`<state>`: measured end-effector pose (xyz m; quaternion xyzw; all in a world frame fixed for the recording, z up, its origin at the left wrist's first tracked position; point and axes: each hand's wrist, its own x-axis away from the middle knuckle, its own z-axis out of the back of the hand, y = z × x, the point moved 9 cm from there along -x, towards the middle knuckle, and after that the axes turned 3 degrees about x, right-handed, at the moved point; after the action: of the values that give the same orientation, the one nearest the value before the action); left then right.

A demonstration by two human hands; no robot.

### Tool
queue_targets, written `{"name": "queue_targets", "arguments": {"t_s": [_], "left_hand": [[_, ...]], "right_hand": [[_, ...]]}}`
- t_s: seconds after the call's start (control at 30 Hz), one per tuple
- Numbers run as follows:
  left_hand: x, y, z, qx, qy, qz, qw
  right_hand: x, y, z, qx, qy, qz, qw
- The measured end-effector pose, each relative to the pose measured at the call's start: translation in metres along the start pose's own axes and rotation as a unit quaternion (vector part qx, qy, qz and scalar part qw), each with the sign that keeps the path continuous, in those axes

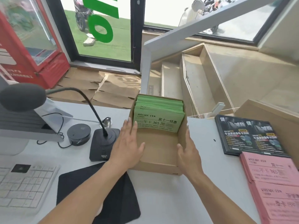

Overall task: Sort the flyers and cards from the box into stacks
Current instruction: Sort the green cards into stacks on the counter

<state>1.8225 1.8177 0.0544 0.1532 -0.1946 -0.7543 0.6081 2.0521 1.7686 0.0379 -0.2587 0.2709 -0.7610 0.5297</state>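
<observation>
Cardboard box (159,152) sits open on the white desk (202,183), and both hands press flat against its outer walls. The left hand (127,143) lies along the left wall with fingers (129,126) straight and close together, their tips reaching up beside the green flyers (159,118); its thumb (141,147) hooks over the wall's edge into the box. The right hand (187,151) rests against the right wall, fingers extended and partly hidden behind the cardboard, its thumb (180,147) over the rim on the inside. Neither hand is clenched, and neither grips a flyer; they only bracket the box between open palms.

Green flyers fill the far half of the box, standing tilted toward the person, with the near half bare cardboard. To the right on the desk lie two sorted stacks: dark flyers (249,135) farther back, and pink flyers (273,186) nearer, the pink pile touching the front edge of the dark one. A second cardboard box (271,113) stands behind the dark stack.

Left of the box a gooseneck microphone (103,143) rests on its black base, just beside the left hand. A black mouse pad (97,196) lies under the left forearm, with a white keyboard (24,183) further left.
</observation>
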Motion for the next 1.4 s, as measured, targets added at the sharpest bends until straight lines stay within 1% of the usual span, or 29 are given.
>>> {"name": "queue_targets", "arguments": {"t_s": [0.03,0.07,0.1,0.13,0.17,0.2,0.23,0.3,0.33,0.43,0.5,0.57,0.67,0.7,0.77,0.83,0.9,0.97,1.07,1.13,1.2,1.23,1.27,1.3,1.37,1.4], "left_hand": [[-0.004,0.0,0.0,-0.022,-0.01,0.006,1.0],[-0.007,0.001,0.0,-0.045,-0.018,0.01,0.999],[-0.01,0.001,0.0,-0.064,-0.021,0.014,0.998],[-0.012,0.001,-0.001,-0.082,-0.02,0.018,0.996],[-0.014,0.0,-0.002,-0.097,-0.019,0.023,0.995],[-0.016,-0.001,-0.004,-0.107,-0.021,0.031,0.994],[-0.018,-0.002,-0.006,-0.113,-0.023,0.042,0.992],[-0.02,-0.003,-0.008,-0.108,-0.028,0.064,0.992],[-0.021,-0.003,-0.008,-0.104,-0.025,0.071,0.992],[-0.018,-0.002,-0.005,-0.082,0.005,0.078,0.994],[-0.016,-0.004,-0.003,-0.06,0.014,0.087,0.994],[-0.015,-0.005,-0.002,-0.064,0.02,0.091,0.994],[-0.018,-0.005,-0.003,-0.069,0.022,0.091,0.993],[-0.018,-0.005,-0.004,-0.07,0.022,0.093,0.993],[-0.019,-0.006,-0.005,-0.07,0.021,0.096,0.993],[-0.018,-0.006,-0.004,-0.067,0.026,0.098,0.993],[-0.018,-0.005,0.0,-0.052,0.043,0.095,0.993],[-0.015,-0.003,0.006,-0.021,0.075,0.084,0.993],[-0.006,0.009,0.023,0.068,0.146,0.02,0.987],[0.004,0.019,0.04,0.183,0.194,-0.03,0.963],[0.017,0.029,0.053,0.295,0.209,-0.07,0.93],[0.023,0.038,0.056,0.339,0.19,-0.087,0.918],[0.03,0.05,0.055,0.38,0.155,-0.104,0.906],[0.036,0.063,0.052,0.417,0.116,-0.117,0.894],[0.05,0.091,0.036,0.473,0.044,-0.116,0.872],[0.057,0.102,0.024,0.472,0.019,-0.112,0.874]], "right_hand": [[-0.003,-0.002,-0.002,0.018,-0.007,-0.003,1.0],[-0.005,-0.003,-0.004,0.06,-0.014,-0.01,0.998],[-0.008,-0.004,-0.004,0.129,-0.016,-0.014,0.991],[-0.011,-0.01,-0.001,0.213,-0.004,-0.004,0.977],[-0.018,-0.02,0.002,0.289,0.016,0.022,0.957],[-0.029,-0.034,0.002,0.336,0.031,0.059,0.94],[-0.041,-0.047,-0.001,0.35,0.031,0.095,0.931],[-0.07,-0.071,-0.011,0.342,0.006,0.142,0.929],[-0.085,-0.078,-0.017,0.347,-0.007,0.151,0.926],[-0.111,-0.082,-0.035,0.383,-0.042,0.145,0.911],[-0.107,-0.077,-0.046,0.389,-0.049,0.149,0.908],[-0.094,-0.072,-0.049,0.39,-0.019,0.163,0.906],[-0.08,-0.074,-0.037,0.359,0.055,0.198,0.91],[-0.079,-0.074,-0.036,0.342,0.053,0.2,0.917],[-0.079,-0.073,-0.038,0.311,0.003,0.182,0.933],[-0.077,-0.072,-0.044,0.306,-0.045,0.167,0.936],[-0.074,-0.073,-0.043,0.318,-0.049,0.172,0.931],[-0.069,-0.083,-0.033,0.323,-0.036,0.19,0.926],[-0.05,-0.107,0.0,0.331,-0.005,0.245,0.911],[-0.028,-0.12,0.028,0.348,0.006,0.299,0.888],[-0.003,-0.126,0.056,0.36,-0.008,0.344,0.867],[0.008,-0.127,0.071,0.362,-0.018,0.359,0.86],[0.019,-0.125,0.087,0.36,-0.027,0.365,0.858],[0.027,-0.118,0.101,0.355,-0.036,0.36,0.862],[0.039,-0.094,0.122,0.337,-0.071,0.322,0.882],[0.043,-0.077,0.129,0.327,-0.087,0.298,0.893]]}}
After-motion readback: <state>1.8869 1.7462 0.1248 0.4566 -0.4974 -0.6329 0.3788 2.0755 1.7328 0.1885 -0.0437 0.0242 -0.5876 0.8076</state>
